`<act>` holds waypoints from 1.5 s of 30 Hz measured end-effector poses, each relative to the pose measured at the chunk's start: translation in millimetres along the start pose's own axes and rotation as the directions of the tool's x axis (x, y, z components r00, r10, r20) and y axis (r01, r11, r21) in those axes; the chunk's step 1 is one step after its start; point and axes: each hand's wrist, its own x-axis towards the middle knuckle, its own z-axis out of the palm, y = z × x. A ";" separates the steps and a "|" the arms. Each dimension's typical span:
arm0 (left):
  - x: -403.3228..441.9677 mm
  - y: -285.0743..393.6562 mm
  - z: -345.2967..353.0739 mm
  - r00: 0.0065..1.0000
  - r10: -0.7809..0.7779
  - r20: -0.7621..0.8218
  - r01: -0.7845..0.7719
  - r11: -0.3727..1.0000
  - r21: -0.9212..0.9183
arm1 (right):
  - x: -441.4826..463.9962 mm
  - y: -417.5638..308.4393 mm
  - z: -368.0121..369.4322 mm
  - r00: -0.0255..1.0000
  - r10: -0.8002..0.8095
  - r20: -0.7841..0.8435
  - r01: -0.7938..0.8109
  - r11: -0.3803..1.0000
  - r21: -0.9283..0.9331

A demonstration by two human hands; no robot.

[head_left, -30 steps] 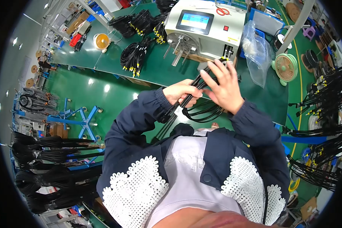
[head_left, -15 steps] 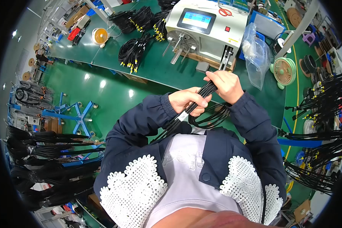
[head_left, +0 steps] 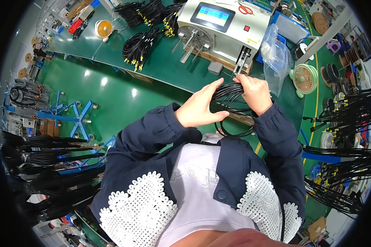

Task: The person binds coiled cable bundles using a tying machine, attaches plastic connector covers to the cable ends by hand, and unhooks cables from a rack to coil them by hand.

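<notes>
A looped bundle of black cables (head_left: 230, 94) hangs in front of my chest, close to the front edge of the green bench. My right hand (head_left: 254, 94) is closed around the upper right of this bundle. On its left side, my left hand (head_left: 200, 106) has its thumb and fingers spread wide, with the coil's near side in the gap between them. Whether the left fingers touch the cables I cannot tell. Just beyond the hands stands a white winding machine (head_left: 222, 31) with a lit screen (head_left: 212, 16) and a spoked disc with metal rods (head_left: 195, 40).
Coiled black cables with yellow ends (head_left: 139, 47) lie on the green bench (head_left: 107, 49). A small fan (head_left: 305, 79) and a clear plastic bag (head_left: 274, 59) are at the right. Cable bundles hang on racks at both sides. Red-handled scissors (head_left: 245, 10) rest on the machine.
My left hand has let go of the straight cable section and opened. The cables' long trailing end with the white label no longer shows at lower left. My right hand keeps its grip.
</notes>
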 end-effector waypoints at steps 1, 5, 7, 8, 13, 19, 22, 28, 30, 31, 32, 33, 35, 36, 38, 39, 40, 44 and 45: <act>0.4 6.4 1.9 0.999 0.004 -0.052 -0.001 0.998 0.065 | 0.3 -1.4 0.2 1.000 0.024 -0.017 -0.024 1.000 0.007; 8.4 -2.3 25.0 0.971 -0.045 -0.237 0.129 0.927 0.353 | 5.1 -5.4 -0.4 0.997 0.076 -0.023 -0.076 0.997 0.001; 16.9 -33.4 30.9 0.929 0.045 -0.367 0.078 0.946 0.315 | 5.4 -10.1 1.7 0.996 0.090 -0.010 -0.090 0.996 -0.024; 17.6 -41.2 28.2 0.933 0.044 -0.357 0.067 0.954 0.292 | 6.0 -11.8 2.2 0.996 0.085 -0.026 -0.085 0.996 0.001; 19.6 -30.1 11.1 0.974 -0.126 -0.188 0.123 0.992 -0.029 | 7.6 -14.4 -1.7 0.997 -0.005 -0.073 0.001 0.998 -0.062; 25.0 -29.9 -4.3 0.833 -0.373 0.408 0.549 0.645 -0.532 | -1.1 -11.7 20.6 0.958 -0.286 0.005 0.284 0.947 -0.149; 21.4 -38.7 3.8 0.826 -0.354 0.439 0.551 0.669 -0.498 | -12.6 2.7 44.8 0.983 -0.065 0.172 0.050 0.995 0.091; 15.2 -56.3 18.6 0.989 -0.101 -0.110 0.141 0.876 0.461 | -0.6 2.8 39.3 0.739 0.225 0.635 -0.561 0.728 0.394; 16.0 -68.7 20.1 0.983 0.027 -0.183 0.076 0.841 0.536 | 8.7 -2.1 26.6 0.541 0.293 0.788 -0.767 0.556 0.320; 17.1 -74.2 19.9 0.972 0.096 -0.213 0.046 0.816 0.576 | -1.0 -1.1 36.4 0.718 0.247 0.651 -0.629 0.629 0.456; 16.8 -78.1 20.6 0.977 0.043 -0.207 0.072 0.854 0.515 | -3.3 -1.7 35.2 0.736 0.245 0.631 -0.572 0.724 0.386; 15.2 -77.3 21.9 0.980 -0.012 -0.198 0.101 0.887 0.450 | -9.3 -4.0 34.8 0.822 0.216 0.527 -0.419 0.856 0.304; 10.1 -72.4 25.3 0.982 -0.155 -0.105 0.170 0.972 0.159 | -18.6 2.4 40.0 0.948 0.084 0.308 -0.121 0.987 0.104; 11.7 -56.1 24.5 0.911 -0.409 0.057 0.413 0.900 -0.136 | -22.1 8.0 43.3 0.981 -0.004 0.194 0.004 1.000 0.000; 15.5 -52.9 21.9 0.854 -0.434 0.288 0.517 0.776 -0.361 | -26.5 10.8 50.4 0.992 -0.124 0.027 0.126 0.983 -0.131; 18.2 -50.2 18.2 0.800 -0.462 0.382 0.597 0.676 -0.433 | -28.1 11.5 53.6 0.988 -0.150 -0.029 0.144 0.979 -0.146; 17.1 -53.5 17.8 0.781 -0.453 0.430 0.621 0.638 -0.455 | -30.8 11.2 55.3 0.981 -0.176 -0.082 0.162 0.974 -0.158; 16.4 -72.2 18.9 0.769 -0.444 0.459 0.616 0.705 -0.351 | -49.3 15.0 63.1 0.986 0.030 0.163 -0.051 0.990 0.129; 17.8 -74.4 22.7 0.822 -0.436 0.366 0.531 0.820 -0.214 | -49.9 15.3 64.3 0.960 0.147 0.240 -0.195 0.962 0.193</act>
